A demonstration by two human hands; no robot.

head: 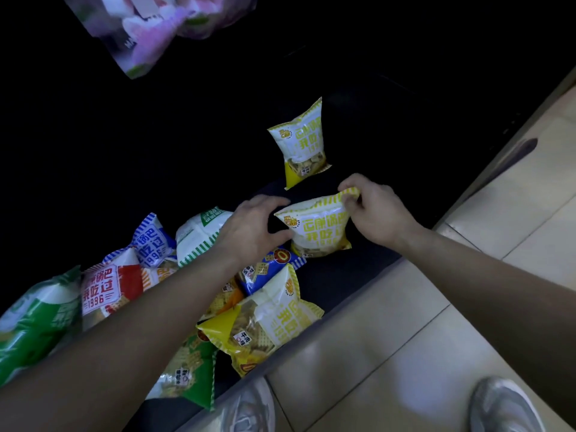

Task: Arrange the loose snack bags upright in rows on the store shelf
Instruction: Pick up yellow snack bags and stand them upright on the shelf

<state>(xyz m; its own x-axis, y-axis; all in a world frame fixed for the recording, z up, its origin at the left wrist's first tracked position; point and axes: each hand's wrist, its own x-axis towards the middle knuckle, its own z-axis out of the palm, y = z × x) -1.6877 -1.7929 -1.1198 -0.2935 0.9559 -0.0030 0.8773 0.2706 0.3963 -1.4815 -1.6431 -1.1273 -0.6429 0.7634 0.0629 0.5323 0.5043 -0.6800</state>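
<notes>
left forearm (124, 322) and right forearm (483, 269) reach in over a pair of grey sneakers (505, 406) on the tiled floor (405, 338), towards a low, dark store shelf (330, 275). right hand (374, 210) pinches the top seal of a yellow snack bag (318, 229), probably because the seal is the stiffest place to steer it from. left hand (252, 226) holds the same bag's left edge between thumb and forefinger, which looks meant to steady it and square its face to the front. the bag's base is at the shelf surface, and it leans a little. it sits just in front of a standing yellow bag (300, 145) of the same kind, apparently so that the flavours line up in one row running front to back.

beside the left arm lies the loose heap (174, 275) not yet sorted: a flat yellow bag (268, 325), a blue bag (271, 269), a red bag (106, 288) and a green bag (34, 319), overlapping one another. a pink-and-purple packet (156, 26) shows at the top of the view. judging from this, the task is at an early stage.
</notes>
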